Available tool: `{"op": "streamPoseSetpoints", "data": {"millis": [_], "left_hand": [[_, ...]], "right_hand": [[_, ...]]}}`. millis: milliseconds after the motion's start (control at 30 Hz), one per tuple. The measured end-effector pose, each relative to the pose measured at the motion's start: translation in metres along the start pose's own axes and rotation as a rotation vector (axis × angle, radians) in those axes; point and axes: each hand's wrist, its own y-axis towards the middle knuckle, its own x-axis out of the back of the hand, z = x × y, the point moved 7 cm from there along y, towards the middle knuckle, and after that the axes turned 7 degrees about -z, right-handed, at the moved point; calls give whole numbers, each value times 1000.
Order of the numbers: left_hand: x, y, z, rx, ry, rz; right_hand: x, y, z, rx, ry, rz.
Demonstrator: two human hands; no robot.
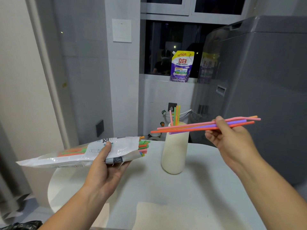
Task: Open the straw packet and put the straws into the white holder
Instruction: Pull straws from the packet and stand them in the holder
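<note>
Closest to the camera is the white round table (166, 200), with both forearms reaching out over it. The person's left hand (106, 165) is curled around the straw packet (74, 155) from underneath, thumb pressed on top. The packet is held up off the table, roughly level, with its open end pointing right and the straws left in the packet (143, 146) poking out of the mouth.

The right hand (232, 140) pinches a small bunch of loose straws (199, 126) between thumb and fingers, pink, purple and orange ones. They lie nearly flat, and their left ends cross in front of the rim of the white holder (176, 151). The holder stands upright on the table between the two hands, with a few straws in it (175, 115) sticking up.

So it looks mid-transfer: packet's open, one batch in, the next in hand. The next move probably calls for tipping the bunch upright, lining the ends up over the opening, and dropping them in without knocking the holder over.

Further back a purple detergent pouch (181, 66) sits on the window ledge, with a grey washing machine (265, 80) on the right.
</note>
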Motion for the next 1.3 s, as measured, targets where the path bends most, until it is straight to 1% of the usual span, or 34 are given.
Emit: {"op": "streamPoseSetpoints", "data": {"millis": [167,333,500,733,867,1000,1167,1300], "left_hand": [[-2,-3,6,1,36,12],[-5,-6,14,19,90,18],[-7,-9,22,40,130,28],[-8,-14,26,76,137,24],[-8,-15,27,87,150,18],[-9,-17,28,100,159,20],[-10,-19,30,126,147,27],[-11,-22,32,144,148,28]], "right_hand": [[13,10,26,105,17,-100],[14,18,49,290,-224,-151],[-2,24,53,349,-458,-117],[-37,34,49,378,-628,0],[-59,46,38,354,-701,88],[-72,60,14,237,-747,166],[-80,69,-18,124,-820,221],[-81,72,-32,94,-792,251]]}}
